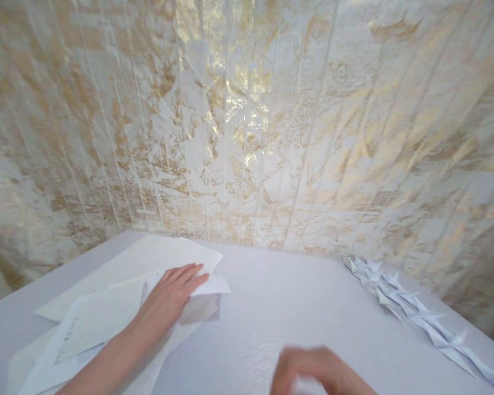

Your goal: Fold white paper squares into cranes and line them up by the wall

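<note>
My left hand (177, 288) lies on the pile of white paper sheets at the left of the table, palm down with its fingers stretched out. Under its fingertips is a white sheet (214, 286) with a pointed right edge. Other loose sheets (102, 315) spread around my forearm, one with small dark marks along its edge. My right hand (313, 365) is low in the middle, above the bare tabletop near the bottom edge of the view. It is bent and smeared by motion, and its fingertips are hidden, so what it may hold does not show.
Along the right edge of the pale table (267, 296) runs a row of several folded white paper figures (411, 307) with pointed tips. A white and gold patterned curtain (239, 120) hangs behind the table's back edge.
</note>
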`<state>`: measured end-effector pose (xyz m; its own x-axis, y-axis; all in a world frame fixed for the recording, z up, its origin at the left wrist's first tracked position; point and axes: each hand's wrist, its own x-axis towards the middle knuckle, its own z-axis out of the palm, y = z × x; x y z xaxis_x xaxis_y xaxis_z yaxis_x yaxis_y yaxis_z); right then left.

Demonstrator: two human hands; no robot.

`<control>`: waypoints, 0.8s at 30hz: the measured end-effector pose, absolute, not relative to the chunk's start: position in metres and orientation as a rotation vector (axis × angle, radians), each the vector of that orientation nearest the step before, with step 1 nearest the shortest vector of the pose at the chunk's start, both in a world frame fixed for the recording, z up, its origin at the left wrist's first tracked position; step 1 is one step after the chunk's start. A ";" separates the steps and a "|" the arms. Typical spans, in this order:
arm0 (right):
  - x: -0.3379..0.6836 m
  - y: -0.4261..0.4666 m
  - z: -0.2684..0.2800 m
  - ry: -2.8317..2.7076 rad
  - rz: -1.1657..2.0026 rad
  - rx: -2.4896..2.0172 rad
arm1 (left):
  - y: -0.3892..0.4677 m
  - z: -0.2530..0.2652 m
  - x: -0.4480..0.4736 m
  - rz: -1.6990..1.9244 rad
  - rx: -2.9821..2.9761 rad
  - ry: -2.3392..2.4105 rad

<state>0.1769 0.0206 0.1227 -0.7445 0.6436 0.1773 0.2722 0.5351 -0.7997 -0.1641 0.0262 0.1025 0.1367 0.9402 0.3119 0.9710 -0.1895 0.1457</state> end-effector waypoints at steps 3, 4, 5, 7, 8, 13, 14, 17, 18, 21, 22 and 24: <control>0.173 0.045 0.113 -2.180 0.983 -0.941 | 0.020 0.073 -0.117 -0.598 -2.589 -1.666; 0.171 0.050 0.106 -2.172 0.929 -0.976 | 0.017 0.062 -0.106 -0.641 -2.628 -1.668; 0.169 0.053 0.097 -2.200 0.912 -0.988 | 0.015 0.052 -0.098 -0.667 -2.670 -1.672; 0.163 0.054 0.082 -2.300 0.888 -0.992 | 0.011 0.037 -0.090 -0.830 -2.653 -1.694; 0.159 0.052 0.076 -2.367 0.853 -0.967 | 0.009 0.033 -0.089 -0.869 -2.684 -1.695; 0.148 0.046 0.071 -2.368 0.816 -0.936 | 0.008 0.028 -0.093 -1.177 -2.691 -1.986; 0.148 0.047 0.071 -2.356 0.820 -0.937 | 0.009 0.026 -0.092 -1.294 -2.672 -2.106; 0.151 0.049 0.073 -2.335 0.824 -0.923 | 0.011 0.017 -0.087 -1.710 -2.574 -2.379; 0.152 0.049 0.073 -2.336 0.826 -0.909 | 0.011 0.015 -0.085 -1.795 -2.579 -2.403; 0.154 0.048 0.072 -2.327 0.854 -0.894 | 0.009 0.015 -0.078 -1.865 -2.670 -2.403; 0.154 0.047 0.071 -2.320 0.868 -0.898 | 0.008 0.016 -0.076 -1.883 -2.671 -2.400; 0.154 0.046 0.070 -2.306 0.890 -0.905 | 0.006 0.020 -0.072 -1.921 -2.657 -2.381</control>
